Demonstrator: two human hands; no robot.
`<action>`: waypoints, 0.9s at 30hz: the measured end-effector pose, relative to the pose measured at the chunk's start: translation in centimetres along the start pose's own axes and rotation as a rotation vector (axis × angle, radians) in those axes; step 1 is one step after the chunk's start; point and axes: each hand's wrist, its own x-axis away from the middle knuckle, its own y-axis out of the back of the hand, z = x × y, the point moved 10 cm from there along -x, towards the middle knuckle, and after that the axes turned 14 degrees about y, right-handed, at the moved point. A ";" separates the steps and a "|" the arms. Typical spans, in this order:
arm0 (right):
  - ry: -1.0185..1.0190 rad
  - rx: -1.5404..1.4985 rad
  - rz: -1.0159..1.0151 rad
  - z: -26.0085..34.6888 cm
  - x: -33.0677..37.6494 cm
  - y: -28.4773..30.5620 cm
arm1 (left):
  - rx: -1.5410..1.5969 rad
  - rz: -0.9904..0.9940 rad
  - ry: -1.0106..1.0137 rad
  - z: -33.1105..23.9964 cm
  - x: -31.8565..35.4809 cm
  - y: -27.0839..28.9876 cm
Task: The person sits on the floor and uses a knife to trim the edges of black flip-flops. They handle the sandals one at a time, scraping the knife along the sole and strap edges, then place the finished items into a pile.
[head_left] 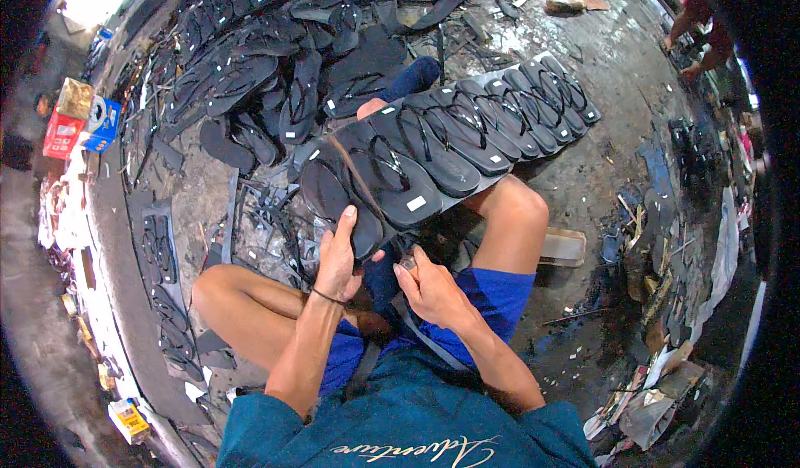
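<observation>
A long row of black flip-flops [454, 168] lies side by side on a dark flat strip, slanting from my lap toward the far right. Most carry small white stickers. Around its near end runs a brown band [357, 176]. My left hand [337, 255] grips the nearest flip-flop [342, 201], thumb on top, fingers underneath. Just right of that end, below the row, my right hand [433, 289] is closed with thumb and fingers curled together. What it pinches is too small and dark to make out.
Many loose black flip-flops [242, 72] are heaped on the floor at the far left. Cut scraps [275, 226] lie before my left knee. Debris [646, 285] lines the right side. Red and blue boxes [83, 126] stand at the left. Another person's arm [708, 39] shows at far right.
</observation>
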 end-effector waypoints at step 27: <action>0.256 0.235 -0.015 -3.6 -14.9 -10.5 | 0.173 0.213 0.088 3.4 4.1 4.2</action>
